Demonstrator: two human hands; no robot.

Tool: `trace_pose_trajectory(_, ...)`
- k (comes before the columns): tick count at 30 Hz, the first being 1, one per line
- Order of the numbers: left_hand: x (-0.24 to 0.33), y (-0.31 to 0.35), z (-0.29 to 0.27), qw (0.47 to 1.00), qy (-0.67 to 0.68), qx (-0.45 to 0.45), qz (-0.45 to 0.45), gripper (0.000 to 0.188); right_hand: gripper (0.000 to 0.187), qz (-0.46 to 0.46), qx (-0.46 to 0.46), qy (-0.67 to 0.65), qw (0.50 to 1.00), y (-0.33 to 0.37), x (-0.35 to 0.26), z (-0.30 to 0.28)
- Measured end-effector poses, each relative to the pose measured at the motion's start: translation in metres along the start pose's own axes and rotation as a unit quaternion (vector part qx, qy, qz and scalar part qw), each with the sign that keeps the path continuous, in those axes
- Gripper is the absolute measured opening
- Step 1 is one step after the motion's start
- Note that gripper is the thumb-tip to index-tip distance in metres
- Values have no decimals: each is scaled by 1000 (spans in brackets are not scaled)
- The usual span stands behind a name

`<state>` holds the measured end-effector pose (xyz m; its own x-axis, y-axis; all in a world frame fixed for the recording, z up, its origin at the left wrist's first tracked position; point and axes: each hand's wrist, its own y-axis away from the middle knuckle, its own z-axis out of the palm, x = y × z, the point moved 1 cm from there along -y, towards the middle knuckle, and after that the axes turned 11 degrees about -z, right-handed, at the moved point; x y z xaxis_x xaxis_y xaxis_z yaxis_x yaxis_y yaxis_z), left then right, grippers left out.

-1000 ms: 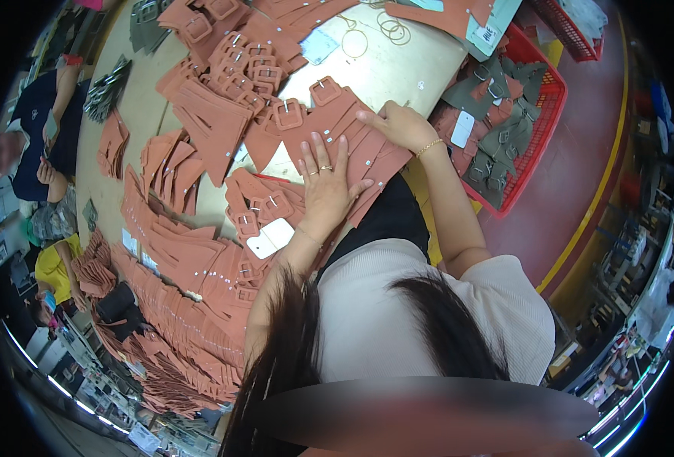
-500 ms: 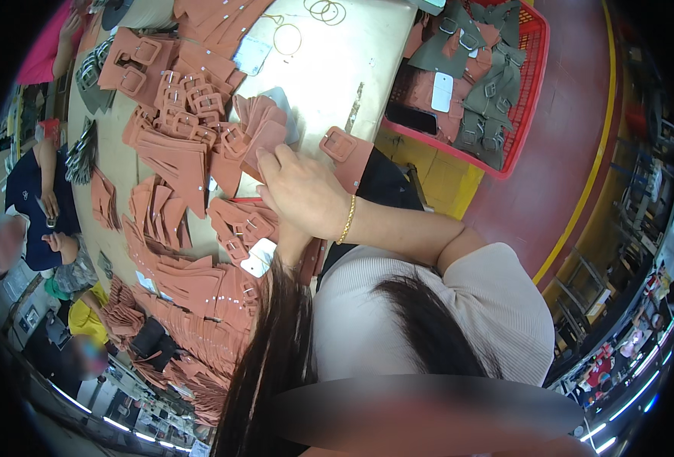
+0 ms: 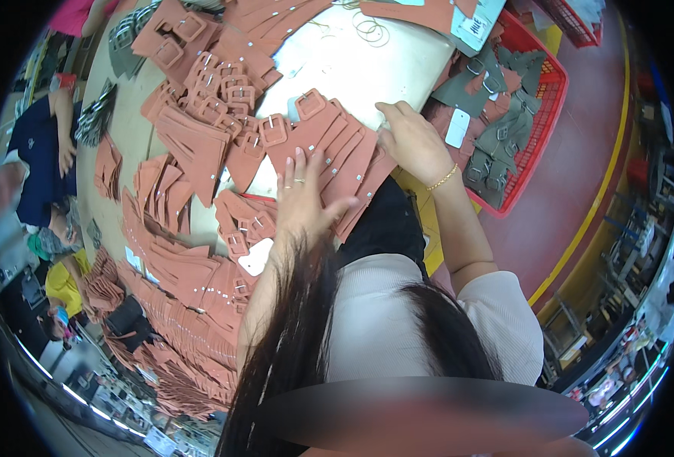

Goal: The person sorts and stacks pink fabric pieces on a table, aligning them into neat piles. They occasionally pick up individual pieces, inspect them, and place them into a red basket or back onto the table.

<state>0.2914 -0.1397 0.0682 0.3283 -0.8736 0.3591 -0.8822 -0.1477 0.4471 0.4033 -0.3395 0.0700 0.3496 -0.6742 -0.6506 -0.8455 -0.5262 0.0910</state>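
Dark red floor (image 3: 569, 156), right; pale, smooth worktable (image 3: 413, 65), centre; red plastic lattice basket (image 3: 554, 99) beside it. Fanned salmon-pink buckled pieces (image 3: 339, 152) lay at the table edge before you. Your left hand (image 3: 300, 202) lay on them, fingers spread; your right hand (image 3: 422, 148), fingers parted from thumb, was at their right edge.

White short-sleeved top (image 3: 375, 327), black bottoms (image 3: 386, 221), gold chain bracelet (image 3: 443, 177), ring (image 3: 299, 180) on left hand (image 3: 303, 199)
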Motion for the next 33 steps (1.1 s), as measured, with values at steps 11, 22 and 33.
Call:
trace_pose_trajectory(11, -89, -49, -63, 956, -211, 203, 2, 100, 43, -289, 77, 86, 950, -58, -86, 66)
trace_pose_trajectory(22, -107, -69, -57, 929, -300, 215, 25, 70, 57, -296, 54, 177, 937, -59, -68, 124)
trace_pose_trajectory(33, -97, -57, -68, 951, -278, 134, 0, 102, 27, -236, 50, 142, 960, -96, -90, 124)
